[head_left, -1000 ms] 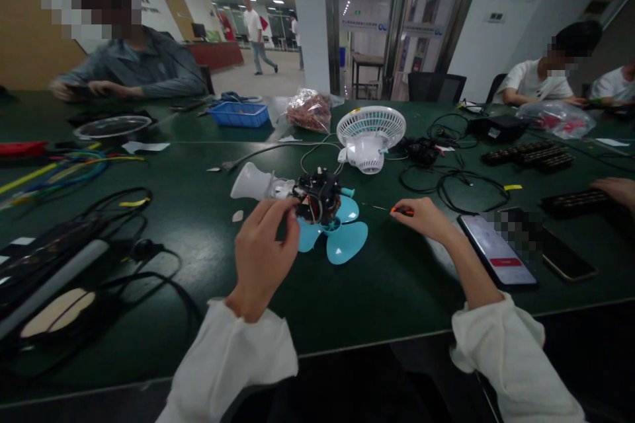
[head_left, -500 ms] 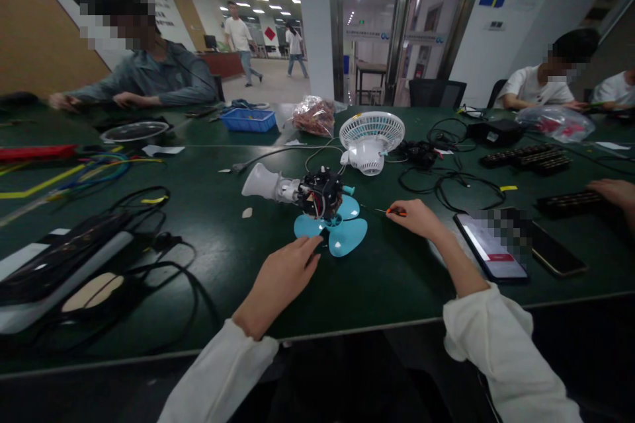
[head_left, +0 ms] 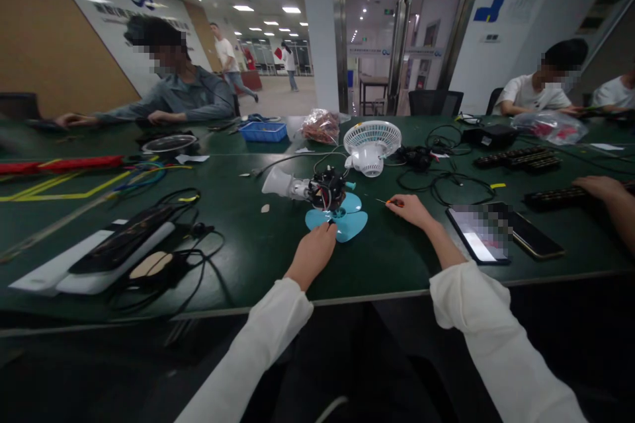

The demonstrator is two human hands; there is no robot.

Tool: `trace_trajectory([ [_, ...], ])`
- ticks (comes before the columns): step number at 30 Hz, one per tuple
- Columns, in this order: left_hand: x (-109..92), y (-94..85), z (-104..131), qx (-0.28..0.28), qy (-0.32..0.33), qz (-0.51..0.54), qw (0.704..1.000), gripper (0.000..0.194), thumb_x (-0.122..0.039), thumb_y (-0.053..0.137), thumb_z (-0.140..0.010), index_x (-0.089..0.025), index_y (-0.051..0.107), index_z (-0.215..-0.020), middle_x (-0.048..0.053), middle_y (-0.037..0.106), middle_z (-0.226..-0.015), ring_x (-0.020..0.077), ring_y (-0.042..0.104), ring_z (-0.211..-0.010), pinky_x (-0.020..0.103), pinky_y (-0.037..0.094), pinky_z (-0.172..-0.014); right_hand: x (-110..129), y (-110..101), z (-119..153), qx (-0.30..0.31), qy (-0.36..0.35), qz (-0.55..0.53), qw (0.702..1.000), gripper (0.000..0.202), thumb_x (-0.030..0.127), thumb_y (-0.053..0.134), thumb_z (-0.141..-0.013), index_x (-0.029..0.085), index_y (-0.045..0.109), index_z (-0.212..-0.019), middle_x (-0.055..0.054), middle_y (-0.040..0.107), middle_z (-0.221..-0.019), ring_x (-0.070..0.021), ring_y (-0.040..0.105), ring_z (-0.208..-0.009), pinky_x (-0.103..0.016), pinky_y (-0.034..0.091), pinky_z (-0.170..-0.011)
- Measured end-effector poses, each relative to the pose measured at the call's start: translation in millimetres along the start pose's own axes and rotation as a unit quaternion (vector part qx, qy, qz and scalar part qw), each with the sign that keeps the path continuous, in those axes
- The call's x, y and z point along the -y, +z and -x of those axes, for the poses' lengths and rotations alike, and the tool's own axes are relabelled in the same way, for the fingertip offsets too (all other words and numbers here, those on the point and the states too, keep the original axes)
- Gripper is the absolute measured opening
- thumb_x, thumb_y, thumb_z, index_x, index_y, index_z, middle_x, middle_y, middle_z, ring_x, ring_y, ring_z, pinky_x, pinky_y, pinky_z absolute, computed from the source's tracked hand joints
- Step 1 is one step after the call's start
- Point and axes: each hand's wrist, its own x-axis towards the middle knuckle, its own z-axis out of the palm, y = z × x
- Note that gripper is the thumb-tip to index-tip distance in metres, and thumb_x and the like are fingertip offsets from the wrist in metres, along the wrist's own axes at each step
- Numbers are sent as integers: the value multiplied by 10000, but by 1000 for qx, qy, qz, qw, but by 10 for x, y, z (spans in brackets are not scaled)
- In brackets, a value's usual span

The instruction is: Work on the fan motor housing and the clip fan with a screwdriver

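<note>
My left hand is closed at the near edge of the blue fan blades, its fingertips pinched on a small dark piece too small to name. Off to the right, my right hand grips a screwdriver with an orange and black handle, its thin tip pointing left toward the blades. Behind the blades lies the black motor part with exposed wires, joined to a white stand. The white fan cage rests farther back.
Two phones lie right of my right hand. Black power strips and cables cover the left side. A blue tray and a bag of reddish parts stand at the back. A co-worker's hand is at far right.
My left hand's fingers have closed together on a small dark piece by the blades. The camera view has shifted. My right hand still holds the screwdriver.
</note>
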Motion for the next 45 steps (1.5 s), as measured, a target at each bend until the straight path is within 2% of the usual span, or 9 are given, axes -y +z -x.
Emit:
trace_trajectory([
  [3,-18,-7,-17,1,-10,7,1000,240,-171,339,-955,-146,557,-1052,102,632,-1019,192,628,-925,323,493,-860,-37,44,-18,-16,24,-33,999,375,473,501,-877,167,711,-922,-31,683,-644,-160,637,-610,-241,476,-593],
  [7,-41,-41,-28,8,-18,19,1000,240,-187,338,-957,-142,561,-1033,108,639,-1009,188,632,-931,316,491,-860,-80,77,-52,-19,46,-74,996,416,499,466,-881,153,697,-883,-20,655,-608,-126,585,-509,-210,448,-486],
  [17,25,-182,4,56,-5,66,996,257,-154,364,-915,-147,550,-1091,110,614,-1028,186,639,-868,293,513,-748,-88,122,-109,13,90,-115,989,353,468,518,-867,160,688,-880,-21,640,-627,-114,576,-515,-187,443,-441],
  [23,170,-276,-100,113,23,100,988,301,-61,357,-859,-161,575,-1041,96,633,-976,191,646,-837,310,508,-747,-90,32,-233,94,108,-130,981,327,448,531,-880,154,669,-842,-13,612,-621,-85,545,-483,-167,433,-428],
  [27,312,-317,-128,155,72,142,975,303,-82,353,-877,-180,579,-1053,85,632,-1037,185,635,-902,320,497,-826,-62,-78,-320,164,106,-150,969,338,461,539,-881,149,665,-841,-10,604,-632,-75,545,-489,-158,431,-430],
  [31,478,-335,-158,177,76,160,968,301,-121,355,-893,-213,586,-1062,70,626,-1103,191,627,-956,338,489,-866,-32,-118,-376,198,104,-154,962,354,475,546,-876,142,663,-840,-14,602,-646,-77,559,-499,-163,440,-439],
  [35,610,-360,-223,203,100,189,956,273,-143,389,-882,-227,569,-1070,42,633,-1094,183,621,-971,323,482,-875,-35,-90,-368,192,103,-144,965,356,473,523,-886,144,657,-860,-18,608,-663,-83,565,-511,-170,442,-450],
  [41,739,-341,-270,194,108,240,945,186,-150,425,-860,-225,529,-995,23,657,-900,155,633,-777,251,467,-646,-1,-71,-273,155,90,-106,978,303,453,536,-877,179,657,-922,-27,648,-753,-111,600,-559,-206,455,-508],
  [45,800,-324,-278,190,111,232,947,173,-176,446,-865,-221,542,-1001,28,666,-892,158,644,-767,248,475,-638,59,-69,-254,142,57,-29,988,281,440,511,-892,197,652,-912,-18,656,-746,-125,610,-566,-227,422,-534],
])
